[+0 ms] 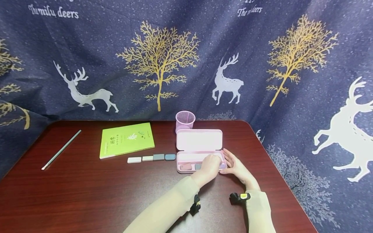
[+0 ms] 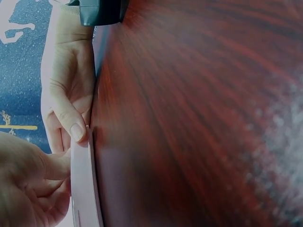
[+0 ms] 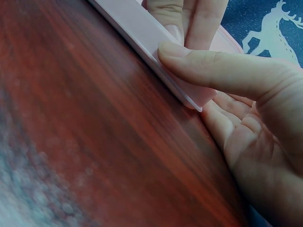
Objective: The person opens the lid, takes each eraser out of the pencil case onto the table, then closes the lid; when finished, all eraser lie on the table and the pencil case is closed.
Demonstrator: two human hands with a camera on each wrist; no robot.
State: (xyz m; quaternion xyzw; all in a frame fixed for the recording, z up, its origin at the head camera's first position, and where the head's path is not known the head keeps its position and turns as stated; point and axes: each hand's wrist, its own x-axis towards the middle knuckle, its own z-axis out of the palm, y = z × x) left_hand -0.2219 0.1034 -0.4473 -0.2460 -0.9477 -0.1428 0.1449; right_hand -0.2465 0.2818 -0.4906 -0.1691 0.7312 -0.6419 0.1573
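A thin pale-green pencil [image 1: 61, 149] lies slantwise near the left edge of the dark red table [image 1: 87, 194], and further in sits a bright green booklet [image 1: 127, 139] with printed characters on its cover. Just below its right corner four small erasers [image 1: 151, 158] lie in a row, two white and two grey-blue. Right of them, toward the middle of the table, a pale pink pencil case [image 1: 199, 140] stands open, its lid tipped up at the back and its shallow tray holding a pinkish eraser and a grey one at its left end. Behind the lid stands a pink mesh cup [image 1: 185, 120]. The left hand [image 1: 208, 168] rests over the tray's right half with fingers curled down onto it; what they grip, if anything, I cannot tell. The right hand [image 1: 236, 166] is at the case's right end, its thumb pressed on the front rim and its fingers round the corner, holding it.
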